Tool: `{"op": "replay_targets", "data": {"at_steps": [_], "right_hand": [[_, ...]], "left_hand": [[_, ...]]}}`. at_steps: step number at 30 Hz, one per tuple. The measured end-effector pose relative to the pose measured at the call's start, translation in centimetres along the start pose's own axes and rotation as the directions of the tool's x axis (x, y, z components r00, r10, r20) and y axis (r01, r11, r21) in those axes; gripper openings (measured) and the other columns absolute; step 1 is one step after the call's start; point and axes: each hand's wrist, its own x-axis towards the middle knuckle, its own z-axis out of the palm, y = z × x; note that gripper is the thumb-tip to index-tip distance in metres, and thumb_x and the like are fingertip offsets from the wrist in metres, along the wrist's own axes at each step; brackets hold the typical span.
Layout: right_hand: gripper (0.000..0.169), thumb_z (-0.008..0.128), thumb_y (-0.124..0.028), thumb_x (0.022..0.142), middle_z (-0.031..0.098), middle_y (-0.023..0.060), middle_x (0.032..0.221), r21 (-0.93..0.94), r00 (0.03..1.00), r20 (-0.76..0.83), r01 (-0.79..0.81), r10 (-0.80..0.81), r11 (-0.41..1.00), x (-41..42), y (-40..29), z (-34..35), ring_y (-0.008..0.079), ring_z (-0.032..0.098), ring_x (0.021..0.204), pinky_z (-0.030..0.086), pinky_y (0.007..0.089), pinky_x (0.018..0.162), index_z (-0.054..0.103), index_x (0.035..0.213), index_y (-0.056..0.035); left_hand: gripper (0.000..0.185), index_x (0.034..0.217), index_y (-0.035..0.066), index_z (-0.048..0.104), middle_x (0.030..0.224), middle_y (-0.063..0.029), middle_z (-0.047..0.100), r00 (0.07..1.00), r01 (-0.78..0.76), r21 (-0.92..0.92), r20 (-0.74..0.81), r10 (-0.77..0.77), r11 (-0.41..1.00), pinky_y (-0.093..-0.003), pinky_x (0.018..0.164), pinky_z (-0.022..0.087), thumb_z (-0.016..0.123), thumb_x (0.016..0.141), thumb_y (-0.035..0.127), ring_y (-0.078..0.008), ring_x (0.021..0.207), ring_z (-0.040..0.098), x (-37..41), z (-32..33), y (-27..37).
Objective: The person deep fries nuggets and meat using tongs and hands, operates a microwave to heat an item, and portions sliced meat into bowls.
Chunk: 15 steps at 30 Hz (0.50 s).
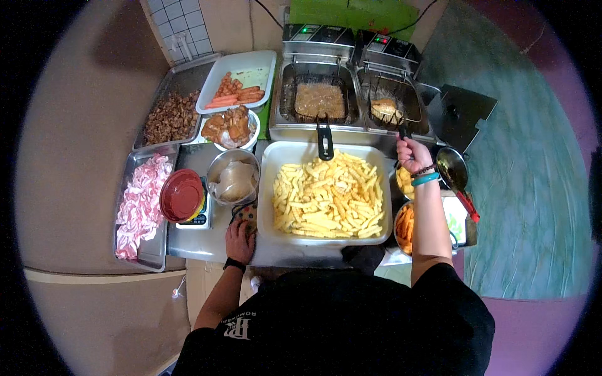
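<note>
My right hand (413, 155) grips the black handle of a wire frying basket (392, 96) in the right-hand deep fryer (423, 120). A pale golden piece of food (385, 108) lies in that basket; its exact kind is unclear. My left hand (241, 242) rests on the steel counter's front part, its fingers touching a patterned cloth (245, 216). Between my arms stands a white tub (265, 230) of crinkle-cut fries (329, 202). A second frying basket (347, 101) sits in the left fryer amid bubbling oil, its black handle (325, 143) reaching over the tub.
Left are a tray of raw sliced meat (141, 211), a red bowl (182, 195) on a digital scale (201, 220), a bagged-food bowl (233, 176), cooked meat pieces (228, 127), a sausage tub (254, 61) and browned chunks (171, 117). Right are orange fries (404, 228) and a black pan (452, 169) with red-tipped tongs (468, 204).
</note>
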Motion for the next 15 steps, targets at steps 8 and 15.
{"op": "replay_targets", "data": {"at_steps": [8, 15], "right_hand": [[0.020, 0.039, -0.013, 0.093, 0.047, -0.0002, 0.069, 0.075, 0.999, -0.043, -0.026, 0.030, 0.997, 1.6, -1.5, -4.1, 0.0066, 0.036, 0.051, 0.029, 0.0190, 0.042, 0.050, 0.105, -0.0010], [0.023, 0.042, -0.015, 0.092, 0.044, -0.0014, 0.069, -0.042, 0.984, -0.172, 0.044, -0.051, 0.998, 1.2, -0.3, -3.7, 0.0060, 0.035, 0.050, 0.029, 0.0192, 0.042, 0.048, 0.106, 0.0018]], "left_hand": [[0.042, 0.113, 0.005, 0.049, 0.123, -0.0179, 0.045, 0.999, -0.018, -0.030, -0.031, 0.017, 0.999, -0.0465, 0.095, 0.035, 0.062, 0.074, 0.014, -0.0386, 0.112, 0.042, 0.2, 0.4, 0.0], [0.044, 0.114, 0.006, 0.049, 0.125, -0.0161, 0.043, 0.999, 0.034, -0.041, 0.027, -0.033, 0.999, -0.0455, 0.095, 0.035, 0.062, 0.074, 0.014, -0.0373, 0.113, 0.042, 0.3, -0.2, 0.4]]}}
